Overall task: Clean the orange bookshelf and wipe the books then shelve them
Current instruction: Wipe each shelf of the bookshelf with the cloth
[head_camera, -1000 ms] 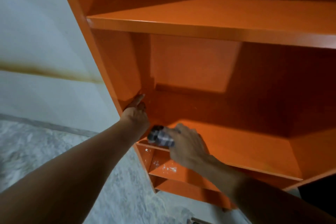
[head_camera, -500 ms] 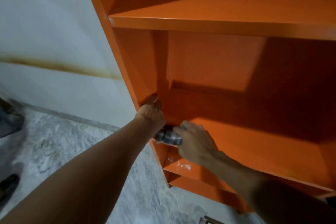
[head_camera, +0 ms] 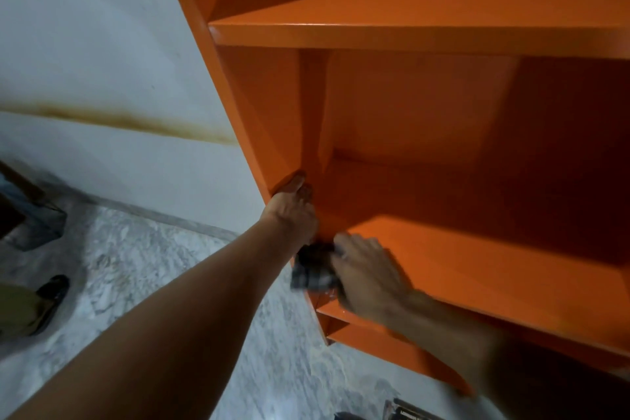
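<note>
The orange bookshelf (head_camera: 426, 34) fills the right of the head view, its shelves bare. My left hand (head_camera: 293, 211) grips the front edge of the left side panel, thumb on the outside and fingers inside. Just below it, my right hand (head_camera: 364, 269) holds a bunched dark checked cloth (head_camera: 312, 271) against the front left corner of the middle shelf board (head_camera: 477, 269). No books are in view.
A white wall with a brown stain line (head_camera: 119, 119) stands left of the shelf. The floor (head_camera: 153, 269) is grey marble. A person's shoe (head_camera: 53, 290) and a dark piece of furniture (head_camera: 30, 215) sit at the far left. Something dark lies at the bottom edge (head_camera: 409, 414).
My right hand has slid the cloth left along the shelf's front edge to the corner under my left hand. The view has shifted left, showing more floor and a shoe.
</note>
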